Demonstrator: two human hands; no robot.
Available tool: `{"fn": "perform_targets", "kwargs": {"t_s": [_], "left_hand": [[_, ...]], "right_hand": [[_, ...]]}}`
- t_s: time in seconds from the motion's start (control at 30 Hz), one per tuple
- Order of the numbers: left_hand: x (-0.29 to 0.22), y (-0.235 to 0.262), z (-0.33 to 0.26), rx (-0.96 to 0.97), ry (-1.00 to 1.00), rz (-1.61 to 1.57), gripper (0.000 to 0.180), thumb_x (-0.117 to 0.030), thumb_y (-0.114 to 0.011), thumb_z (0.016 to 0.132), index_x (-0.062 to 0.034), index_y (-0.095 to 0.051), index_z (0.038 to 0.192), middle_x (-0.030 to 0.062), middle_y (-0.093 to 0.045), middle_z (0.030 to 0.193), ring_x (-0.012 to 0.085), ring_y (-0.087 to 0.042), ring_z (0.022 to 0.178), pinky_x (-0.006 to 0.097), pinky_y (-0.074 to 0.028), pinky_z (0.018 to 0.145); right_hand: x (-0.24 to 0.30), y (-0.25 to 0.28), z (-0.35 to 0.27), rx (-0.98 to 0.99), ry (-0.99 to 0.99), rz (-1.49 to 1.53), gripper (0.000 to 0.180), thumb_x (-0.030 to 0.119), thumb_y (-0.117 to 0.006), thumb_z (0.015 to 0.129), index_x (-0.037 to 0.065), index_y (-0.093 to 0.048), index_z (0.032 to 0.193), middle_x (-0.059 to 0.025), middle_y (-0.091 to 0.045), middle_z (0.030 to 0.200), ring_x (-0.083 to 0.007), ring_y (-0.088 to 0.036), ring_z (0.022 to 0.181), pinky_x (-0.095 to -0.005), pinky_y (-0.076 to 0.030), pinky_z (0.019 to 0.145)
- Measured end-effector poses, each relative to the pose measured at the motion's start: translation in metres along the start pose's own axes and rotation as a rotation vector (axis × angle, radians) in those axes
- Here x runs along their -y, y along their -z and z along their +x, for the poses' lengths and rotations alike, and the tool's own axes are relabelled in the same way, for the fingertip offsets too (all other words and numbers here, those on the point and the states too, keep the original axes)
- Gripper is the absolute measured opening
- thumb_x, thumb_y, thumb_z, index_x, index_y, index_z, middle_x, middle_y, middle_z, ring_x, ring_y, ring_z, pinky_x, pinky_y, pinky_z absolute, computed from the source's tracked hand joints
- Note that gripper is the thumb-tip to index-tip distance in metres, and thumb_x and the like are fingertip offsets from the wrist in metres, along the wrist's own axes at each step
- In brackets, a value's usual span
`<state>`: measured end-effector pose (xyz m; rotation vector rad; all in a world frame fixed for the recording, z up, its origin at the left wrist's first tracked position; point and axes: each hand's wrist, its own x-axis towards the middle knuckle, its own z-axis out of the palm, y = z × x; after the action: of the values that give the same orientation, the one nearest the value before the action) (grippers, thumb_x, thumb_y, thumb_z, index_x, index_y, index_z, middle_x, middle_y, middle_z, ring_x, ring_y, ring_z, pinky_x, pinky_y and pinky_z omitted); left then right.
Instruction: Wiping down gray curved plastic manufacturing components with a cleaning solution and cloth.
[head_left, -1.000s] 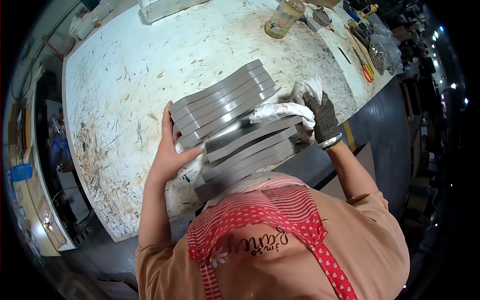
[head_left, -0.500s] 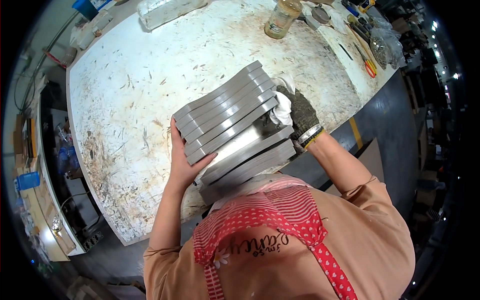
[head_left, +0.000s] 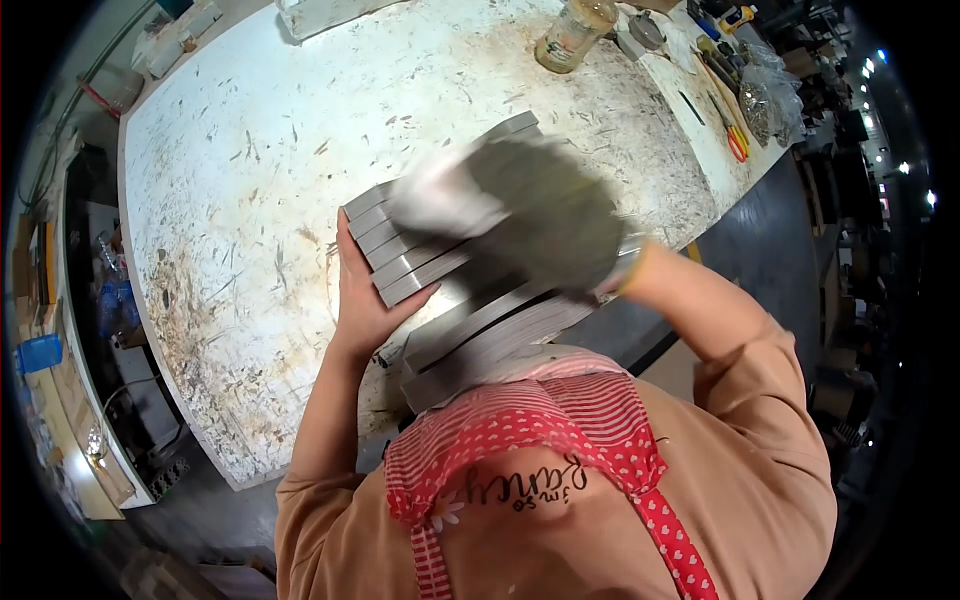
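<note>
A stack of grey metal plates (head_left: 410, 268), shiny along their bent edges, stands on the table close to me. My left hand (head_left: 372, 308), bare, grips the left end of the upper plates, with the thumb along the near side. Above the stack my right hand (head_left: 550, 215), in a dark dirty glove and smeared by motion, presses a white cloth (head_left: 445, 200) over the plates' edges. Glove and cloth hide the middle and right of the stack. Nearer my body lie more grey plates (head_left: 500, 335), partly in the glove's shadow.
The white worktable (head_left: 230, 230) is scratched and stained. Toward the back stand a glass jar (head_left: 575, 35) and a pale block (head_left: 330, 15). Orange-handled pliers (head_left: 738, 142) and a clear plastic bag (head_left: 775, 105) lie at the right edge. A shelf stands at the left.
My right hand has swept the cloth leftward from the right end of the stack to across its top. My left hand keeps its hold; the upper plates have shifted slightly.
</note>
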<state>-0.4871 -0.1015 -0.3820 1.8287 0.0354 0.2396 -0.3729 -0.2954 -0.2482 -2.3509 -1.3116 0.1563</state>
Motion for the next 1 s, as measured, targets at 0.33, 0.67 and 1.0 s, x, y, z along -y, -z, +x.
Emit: {"fn": "perform_targets", "kwargs": {"t_s": [0.33, 0.67, 1.0], "left_hand": [[0.063, 0.014, -0.018, -0.024, -0.034, 0.192, 0.110, -0.030, -0.081, 0.057, 0.0035, -0.018, 0.141, 0.0246, -0.030, 0.142, 0.0359, -0.025, 0.134, 0.044, -0.016, 0.112], [-0.021, -0.010, 0.024, 0.004, -0.138, 0.330, 0.085, -0.038, -0.071, 0.071, -0.0007, -0.030, 0.136, 0.0158, -0.037, 0.134, 0.0273, -0.033, 0.128, 0.039, -0.017, 0.110], [-0.015, 0.011, 0.001, -0.015, -0.090, 0.168, 0.129, -0.038, -0.084, 0.058, 0.0032, 0.004, 0.144, 0.0252, -0.011, 0.147, 0.0319, -0.018, 0.136, 0.040, -0.015, 0.112]], "right_hand": [[-0.014, 0.034, 0.048, 0.341, 0.136, -0.546, 0.011, 0.021, -0.057, 0.078, 0.012, -0.063, 0.081, -0.0084, -0.064, 0.080, -0.0258, -0.064, 0.074, -0.0387, -0.050, 0.066], [-0.020, 0.025, 0.021, 0.114, 0.251, -0.336, 0.020, 0.017, -0.061, 0.071, 0.008, -0.063, 0.089, -0.0134, -0.063, 0.086, -0.0300, -0.064, 0.081, -0.0410, -0.051, 0.069], [-0.044, 0.168, -0.022, -0.570, -0.339, 0.701, 0.033, 0.024, -0.062, 0.088, 0.002, -0.059, 0.113, -0.0061, -0.062, 0.110, -0.0168, -0.059, 0.099, -0.0300, -0.049, 0.081]]}}
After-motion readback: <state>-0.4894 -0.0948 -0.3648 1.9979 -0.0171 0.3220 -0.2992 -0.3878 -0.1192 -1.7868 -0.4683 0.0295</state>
